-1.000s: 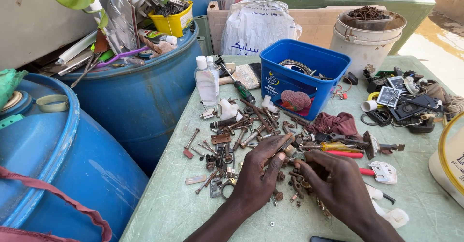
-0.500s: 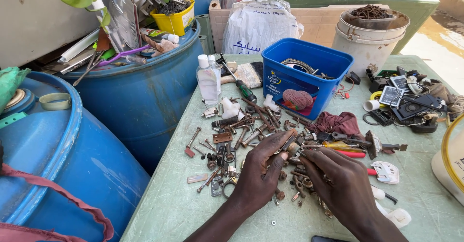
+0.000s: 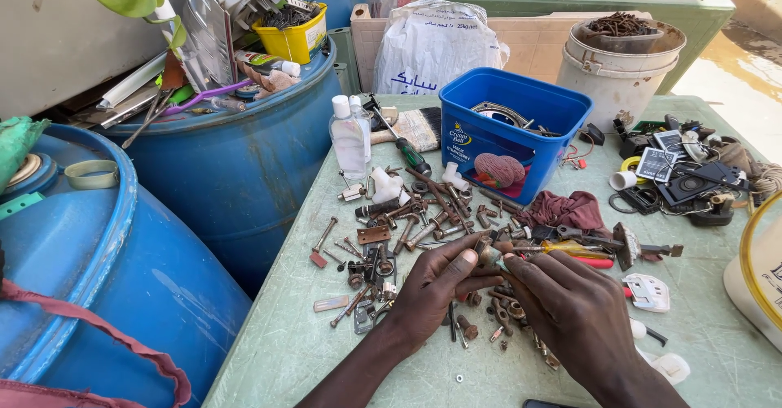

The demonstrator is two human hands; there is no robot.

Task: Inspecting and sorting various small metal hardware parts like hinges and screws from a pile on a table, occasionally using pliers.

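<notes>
rusty bolt (image 3: 489, 256), pinched between both hands' fingers (image 3: 471, 255)

Daylight is washing over a pale green plastic table (image 3: 285, 335); two big blue plastic drums (image 3: 236, 164) are crowding its left side, a grey wall (image 3: 57, 33) is rising behind, wet sandy ground (image 3: 733, 50) is glaring beyond.

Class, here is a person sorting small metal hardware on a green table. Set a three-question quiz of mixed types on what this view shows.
1. True or false: the left hand and right hand meet over the pile of rusty bolts.
2. The blue tub stands: A) on the blue barrel; B) on the green table; C) inside the white bucket.
3. Fill in: the clear bottle has a ____ cap.

Key: 1 true; 2 B; 3 white.
</notes>
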